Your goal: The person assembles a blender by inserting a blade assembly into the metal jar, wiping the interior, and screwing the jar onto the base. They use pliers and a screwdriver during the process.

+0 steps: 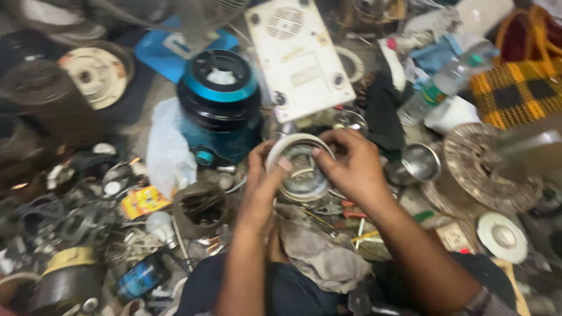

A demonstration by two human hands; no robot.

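Two hands, left hand (263, 175), right hand (351, 167), gripping seemingly glass jar (301, 169) between them

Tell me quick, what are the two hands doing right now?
Left hand: closed on the rim of the round clear jar.
Right hand: closed on the same jar's other side.

I see my two arms bare from the fingers up to the elbows, with no gloves, no rings and no watch that I can make out. My left hand (264, 175) and my right hand (350, 167) have short nails. Just behind the right elbow, a grey sleeve edge shows. Below both forearms, close to the left elbow, my lap wears dark blue trousers.
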